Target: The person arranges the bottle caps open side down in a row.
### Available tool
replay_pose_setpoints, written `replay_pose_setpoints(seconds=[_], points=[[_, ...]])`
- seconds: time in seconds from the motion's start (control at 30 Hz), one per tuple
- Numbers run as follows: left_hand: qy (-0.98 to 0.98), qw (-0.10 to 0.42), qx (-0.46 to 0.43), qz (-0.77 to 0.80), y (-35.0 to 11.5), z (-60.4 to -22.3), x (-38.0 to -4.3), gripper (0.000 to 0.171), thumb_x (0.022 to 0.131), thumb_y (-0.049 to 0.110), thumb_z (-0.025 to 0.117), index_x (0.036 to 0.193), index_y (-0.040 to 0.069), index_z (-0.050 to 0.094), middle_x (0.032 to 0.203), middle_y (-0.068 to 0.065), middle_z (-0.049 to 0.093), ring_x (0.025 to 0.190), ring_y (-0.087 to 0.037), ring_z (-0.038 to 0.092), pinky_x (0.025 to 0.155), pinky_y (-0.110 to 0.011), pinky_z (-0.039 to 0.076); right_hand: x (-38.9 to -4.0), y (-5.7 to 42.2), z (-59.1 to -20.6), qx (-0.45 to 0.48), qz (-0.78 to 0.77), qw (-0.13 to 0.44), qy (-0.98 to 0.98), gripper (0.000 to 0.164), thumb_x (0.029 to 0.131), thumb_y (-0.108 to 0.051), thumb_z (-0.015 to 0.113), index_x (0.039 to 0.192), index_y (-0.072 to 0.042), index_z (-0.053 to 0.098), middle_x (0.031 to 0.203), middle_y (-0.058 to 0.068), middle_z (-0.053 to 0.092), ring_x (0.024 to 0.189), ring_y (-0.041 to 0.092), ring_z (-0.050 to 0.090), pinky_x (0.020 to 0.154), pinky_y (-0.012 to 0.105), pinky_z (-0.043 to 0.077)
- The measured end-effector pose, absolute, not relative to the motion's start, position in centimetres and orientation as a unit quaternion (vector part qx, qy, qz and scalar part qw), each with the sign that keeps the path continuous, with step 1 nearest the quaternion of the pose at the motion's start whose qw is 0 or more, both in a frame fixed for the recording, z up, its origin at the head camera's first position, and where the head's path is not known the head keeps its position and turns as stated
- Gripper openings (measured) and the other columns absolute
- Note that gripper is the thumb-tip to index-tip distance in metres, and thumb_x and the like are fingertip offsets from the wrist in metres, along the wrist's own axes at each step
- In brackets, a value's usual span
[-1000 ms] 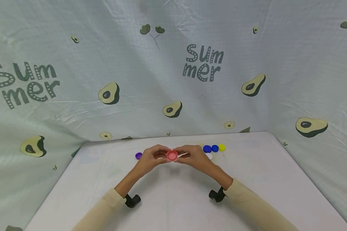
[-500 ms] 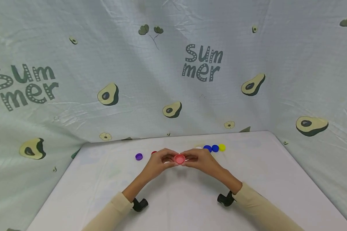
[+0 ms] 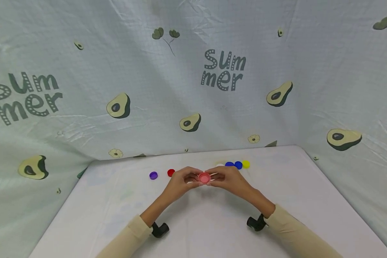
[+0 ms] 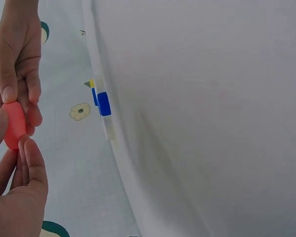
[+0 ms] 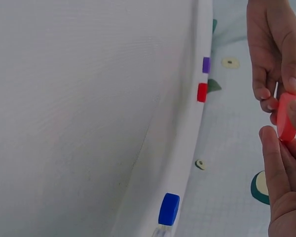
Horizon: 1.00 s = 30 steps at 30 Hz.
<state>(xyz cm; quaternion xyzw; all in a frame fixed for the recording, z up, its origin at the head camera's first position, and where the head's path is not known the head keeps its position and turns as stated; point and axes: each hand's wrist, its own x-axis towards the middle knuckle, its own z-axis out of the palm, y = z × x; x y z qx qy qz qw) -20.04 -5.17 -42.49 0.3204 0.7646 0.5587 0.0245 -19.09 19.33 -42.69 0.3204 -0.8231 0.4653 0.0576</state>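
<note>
A round coral-pink cap (image 3: 204, 178) with a raised rim hangs above the table, its recessed face towards the head camera. My left hand (image 3: 180, 182) pinches its left edge between thumb and fingers. From the other side my right hand (image 3: 229, 181) pinches the right edge. The left wrist view catches the cap (image 4: 15, 125) edge-on, thumbs and fingertips of both hands on its rim. In the right wrist view the same cap (image 5: 286, 117) is partly covered by a thumb.
A purple cap (image 3: 153, 175) and a red cap (image 3: 171, 172) lie left of the hands. Behind the right hand stand a mostly hidden white item (image 3: 220, 165), two blue caps (image 3: 238, 165) and a yellow one (image 3: 246, 164). A patterned cloth (image 3: 161, 79) rises behind the table.
Both hands have shifted right and slightly nearer with the coral-pink cap between them. The red cap has come into view left of the left hand.
</note>
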Motion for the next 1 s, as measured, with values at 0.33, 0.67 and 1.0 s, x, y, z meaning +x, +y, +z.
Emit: replay_pose_setpoints(seconds=[0.33, 0.67, 1.0], points=[[0.768, 0.035, 0.314, 0.558, -4.7, -42.7, -19.8, 0.035, 0.088, 0.005, 0.078, 0.122, 0.004, 0.069, 0.114, -0.009, 0.070, 0.097, -0.020, 0.069, 0.088, -0.023, 0.057, -18.7, 20.0, -42.3, 0.311, 0.429, 0.058, -0.846, 0.039, 0.086, -0.017, 0.082, 0.123, -0.009, 0.073, 0.112, 0.000, 0.073, 0.102, 0.013, 0.072, 0.084, 0.024, 0.059], [0.774, 0.043, 0.263, 0.574, -3.3, -42.3, -19.8, 0.034, 0.092, 0.016, 0.077, 0.124, 0.008, 0.070, 0.116, -0.008, 0.072, 0.101, -0.022, 0.070, 0.088, -0.025, 0.058, -18.0, 20.5, -42.7, 0.308, 0.454, 0.145, -0.824, 0.031, 0.085, -0.009, 0.082, 0.115, -0.012, 0.071, 0.115, 0.002, 0.070, 0.104, 0.019, 0.070, 0.082, 0.030, 0.061], [0.771, 0.027, 0.276, 0.573, -1.3, -42.1, -20.0, 0.034, 0.097, 0.024, 0.072, 0.127, 0.008, 0.067, 0.121, -0.005, 0.070, 0.111, -0.019, 0.067, 0.094, -0.029, 0.056, -17.6, 22.0, -42.5, 0.321, 0.425, 0.239, -0.812, 0.030, 0.083, -0.004, 0.082, 0.110, -0.010, 0.072, 0.102, -0.001, 0.073, 0.092, 0.014, 0.073, 0.080, 0.026, 0.060]])
